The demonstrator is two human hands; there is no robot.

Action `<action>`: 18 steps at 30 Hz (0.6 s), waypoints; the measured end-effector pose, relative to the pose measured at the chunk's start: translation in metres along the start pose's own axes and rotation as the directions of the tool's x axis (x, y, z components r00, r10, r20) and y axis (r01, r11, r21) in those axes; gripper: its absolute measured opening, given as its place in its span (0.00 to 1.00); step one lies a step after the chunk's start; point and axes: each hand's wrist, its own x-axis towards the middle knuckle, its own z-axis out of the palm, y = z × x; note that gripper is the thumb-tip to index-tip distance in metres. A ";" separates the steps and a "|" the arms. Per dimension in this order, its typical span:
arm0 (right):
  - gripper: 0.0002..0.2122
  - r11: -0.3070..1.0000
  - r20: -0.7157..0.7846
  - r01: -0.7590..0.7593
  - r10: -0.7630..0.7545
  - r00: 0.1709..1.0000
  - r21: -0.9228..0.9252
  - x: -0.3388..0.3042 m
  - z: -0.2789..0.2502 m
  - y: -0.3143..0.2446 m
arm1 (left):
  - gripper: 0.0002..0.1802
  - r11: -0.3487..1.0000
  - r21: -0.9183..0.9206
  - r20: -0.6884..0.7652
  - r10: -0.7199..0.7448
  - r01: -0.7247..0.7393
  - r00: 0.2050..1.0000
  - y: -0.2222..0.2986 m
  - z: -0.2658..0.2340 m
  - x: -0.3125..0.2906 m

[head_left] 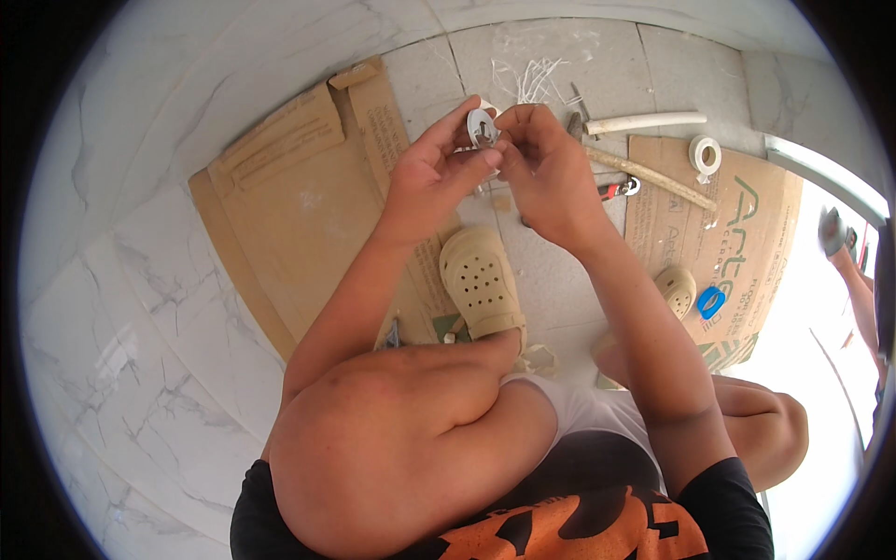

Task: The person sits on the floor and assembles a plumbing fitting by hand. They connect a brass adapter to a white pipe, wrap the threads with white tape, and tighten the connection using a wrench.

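Both my hands are raised together over the gap between two cardboard sheets. My left hand (431, 173) is closed around a small round white fitting (483, 126) with a greyish metal-looking middle; its exact kind does not show. The fingertips of my right hand (553, 182) pinch at the fitting's right side, close to my left thumb. Whether a separate small piece sits in that pinch is hidden by the fingers.
Flattened cardboard (289, 205) lies left, another sheet (761, 224) right. Near it are a pale-handled tool (649, 121), a wooden handle (658, 180), a red-handled tool (613, 190), a white tape roll (705, 155) and a blue ring (711, 303). White strands (534, 82) lie ahead; another person's arm (857, 289) shows right.
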 end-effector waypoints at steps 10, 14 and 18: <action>0.08 0.968 -0.100 0.079 -0.106 0.989 -0.239 0.006 -0.011 0.013 | 0.32 0.973 -0.003 -0.005 -0.229 0.229 0.973 0.011 -0.004 0.004; 0.06 0.939 -0.253 0.098 -0.188 0.949 -0.330 0.020 -0.028 0.014 | 0.30 0.964 0.151 0.037 -0.228 0.220 0.973 0.017 -0.010 -0.001; 0.07 0.957 -0.036 0.060 -0.073 0.997 -0.284 0.022 -0.045 0.010 | 0.29 0.960 0.206 -0.012 -0.190 0.188 0.982 0.019 -0.007 -0.004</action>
